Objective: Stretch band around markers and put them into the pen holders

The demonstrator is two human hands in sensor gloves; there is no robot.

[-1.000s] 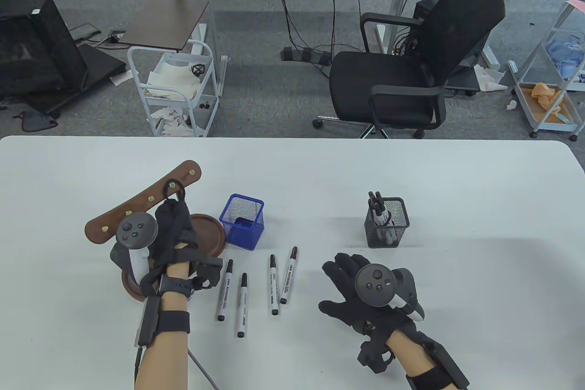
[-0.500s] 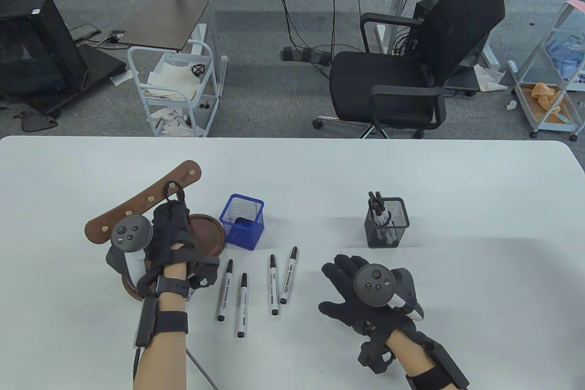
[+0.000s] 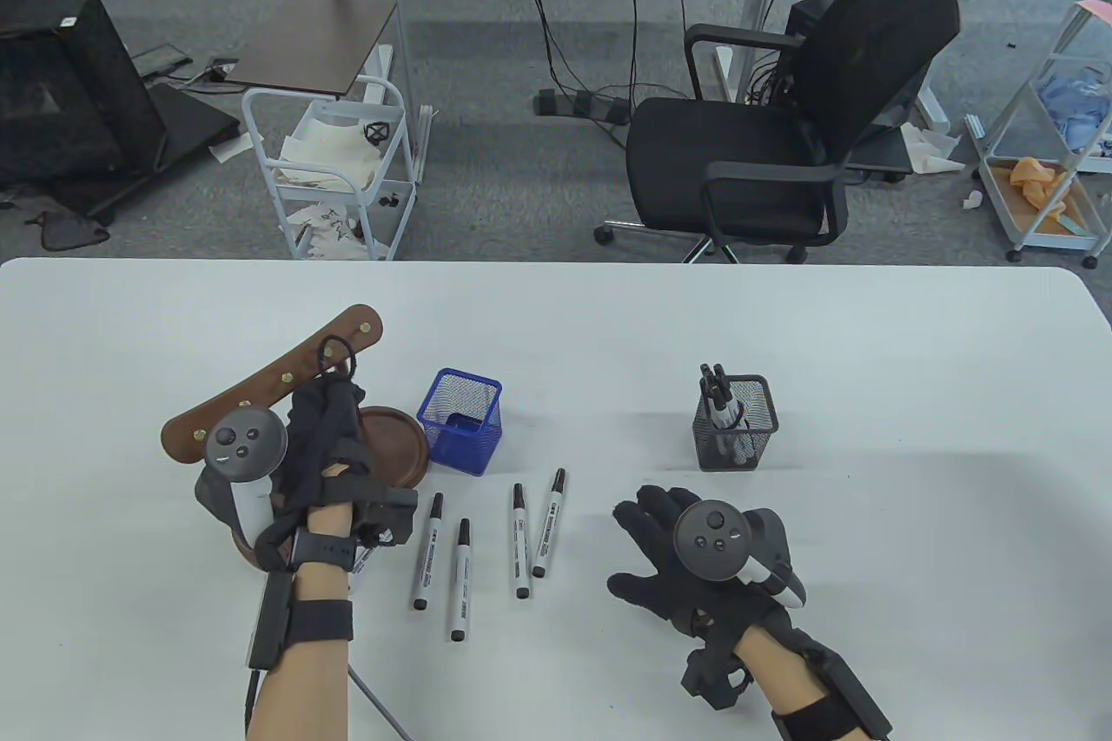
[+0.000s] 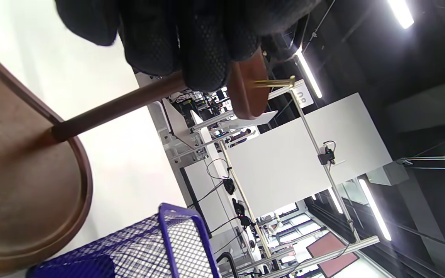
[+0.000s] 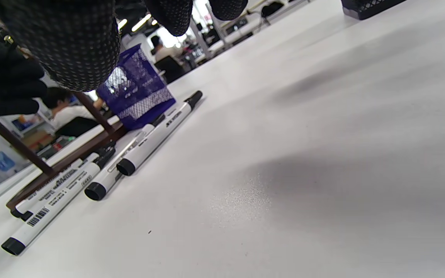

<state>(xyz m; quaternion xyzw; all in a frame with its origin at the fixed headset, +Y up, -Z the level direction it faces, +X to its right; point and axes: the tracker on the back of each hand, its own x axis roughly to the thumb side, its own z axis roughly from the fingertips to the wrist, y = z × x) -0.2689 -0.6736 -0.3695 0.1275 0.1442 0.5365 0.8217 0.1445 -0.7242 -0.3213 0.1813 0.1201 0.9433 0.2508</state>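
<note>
Left hand (image 3: 326, 428) pinches a black band (image 3: 337, 352) at the wooden peg rack (image 3: 261, 389); fingertips hidden behind the glove.

Right hand (image 3: 669, 554) rests flat, fingers spread, on the table (image 3: 869, 341). Four markers (image 3: 486, 545) lie loose between the hands; the blue holder (image 3: 460, 420) looks empty, and a bundle stands in the black holder (image 3: 735, 424), partly screened by mesh.
</note>
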